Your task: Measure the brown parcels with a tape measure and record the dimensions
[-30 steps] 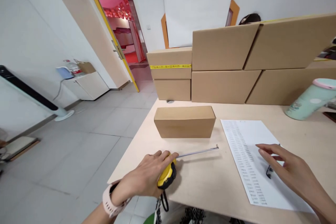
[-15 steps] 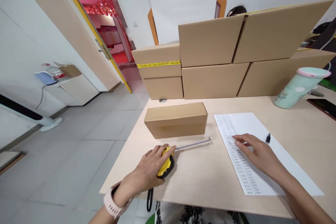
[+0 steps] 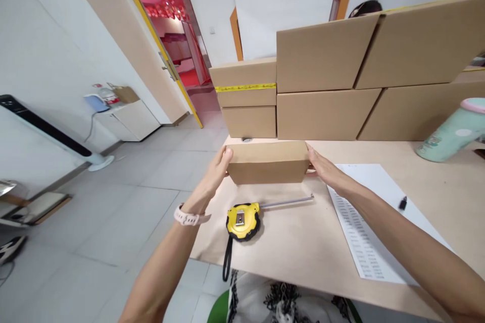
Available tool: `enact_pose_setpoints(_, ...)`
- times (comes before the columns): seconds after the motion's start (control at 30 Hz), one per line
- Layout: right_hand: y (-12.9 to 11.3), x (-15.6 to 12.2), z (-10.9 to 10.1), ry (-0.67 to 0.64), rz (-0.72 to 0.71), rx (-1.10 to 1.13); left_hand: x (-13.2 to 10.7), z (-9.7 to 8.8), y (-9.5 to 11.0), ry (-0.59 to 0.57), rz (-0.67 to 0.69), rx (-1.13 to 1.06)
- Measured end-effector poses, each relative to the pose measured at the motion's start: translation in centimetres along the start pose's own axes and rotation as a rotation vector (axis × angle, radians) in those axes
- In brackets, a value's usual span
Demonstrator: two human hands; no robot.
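A small brown cardboard box (image 3: 268, 171) is gripped at its two ends between my hands. My left hand (image 3: 215, 171) presses its left end, with the thumb near the top edge. At the right end, my right hand (image 3: 322, 167) holds on, its far fingers partly hidden. Whether the box still touches the table I cannot tell. In front of it lies a yellow and black tape measure (image 3: 244, 220), with a short length of blade drawn out to the right and its black strap over the table edge.
Large cardboard boxes (image 3: 328, 113) stand stacked along the back. A written sheet (image 3: 364, 222) lies on the right under my forearm, with a black pen (image 3: 402, 203) on it. Beyond is a green tumbler (image 3: 450, 133). The table's left edge drops to the tiled floor.
My left hand has let go of the tape measure and moved up to the small box. My right hand has left the sheet for the box's other end. The view has shifted left.
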State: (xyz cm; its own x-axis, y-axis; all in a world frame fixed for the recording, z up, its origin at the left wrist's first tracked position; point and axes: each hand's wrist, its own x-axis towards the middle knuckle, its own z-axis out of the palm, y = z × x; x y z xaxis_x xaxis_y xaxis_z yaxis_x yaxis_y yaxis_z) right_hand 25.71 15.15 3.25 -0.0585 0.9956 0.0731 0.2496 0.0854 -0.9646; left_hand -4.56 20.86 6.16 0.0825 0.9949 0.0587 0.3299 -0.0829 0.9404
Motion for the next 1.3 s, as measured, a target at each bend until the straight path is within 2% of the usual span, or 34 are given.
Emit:
enact_pose_setpoints(0.13, 0.5, 0.4, 0.6, 0.075, 0.004, 0.176, -0.1, 0.8, -1.1, 0.041, 0.106, -0.085)
enact_pose_setpoints(0.3, 2.5, 0.4, 0.7, 0.124, 0.022, 0.212, -0.8, 0.8, -3.9, 0.000, 0.104, -0.060)
enact_pose_setpoints(0.37, 2.8, -0.3, 0.3, 0.096, 0.038, 0.110, -1.6, 0.7, -4.2, -0.026, 0.096, -0.015)
enact_pose_setpoints(0.43, 2.8, -1.4, -1.0, 0.097, 0.017, -0.074, -3.1, 0.8, -3.7, -0.027, 0.100, 0.047)
enact_pose_setpoints(0.5, 2.7, -3.1, -3.4, 0.219, 0.005, -0.346, -5.3, 1.4, -2.6, 0.012, 0.134, 0.107)
enact_pose_setpoints(0.53, 2.8, -4.1, -5.0, 0.319, 0.028, -0.509, -6.8, 2.0, -2.0, 0.033, 0.166, 0.131)
enact_pose_setpoints(0.6, 3.2, -6.4, -8.1, 0.499, 0.186, -0.877, -10.1, 3.9, -0.9, 0.024, 0.235, 0.153)
enact_pose_setpoints(0.67, 4.3, -8.8, -10.7, 0.516, 0.359, -1.107, -13.4, 7.0, -0.3, -0.159, 0.356, 0.196)
enact_pose_setpoints(0.73, 5.8, -10.8, -12.1, 0.438, 0.482, -1.177, -16.2, 10.8, -0.2, -0.421, 0.551, 0.248)
enact_pose_setpoints(0.8, 7.6, -12.2, -12.5, 0.355, 0.526, -1.158, -18.1, 15.1, -0.5, -0.581, 0.723, 0.386)
enact_pose_setpoints(0.9, 9.4, -13.2, -12.3, 0.307, 0.435, -1.015, -19.4, 20.5, -0.8, -0.658, 1.001, 0.621)
enact_pose_setpoints(0.97, 9.3, -13.6, -12.3, 0.316, 0.356, -0.785, -19.6, 22.9, -0.9, -0.657, 1.111, 0.722)
enact_pose_setpoints(1.03, 8.0, -14.3, -12.7, 0.380, 0.312, -0.477, -19.6, 24.1, -1.1, -0.635, 1.137, 0.779)
enact_pose_setpoints(1.13, 5.6, -15.6, -13.1, 0.460, 0.224, -0.078, -19.3, 24.9, -1.5, -0.603, 1.099, 0.816)
enact_pose_setpoints(1.2, 4.7, -16.5, -12.7, 0.448, 0.171, 0.022, -19.1, 25.2, -1.6, -0.583, 1.083, 0.835)
enact_pose_setpoints(1.3, 5.2, -16.8, -10.8, 0.468, 0.149, -0.044, -18.7, 25.7, -1.7, -0.573, 1.076, 0.832)
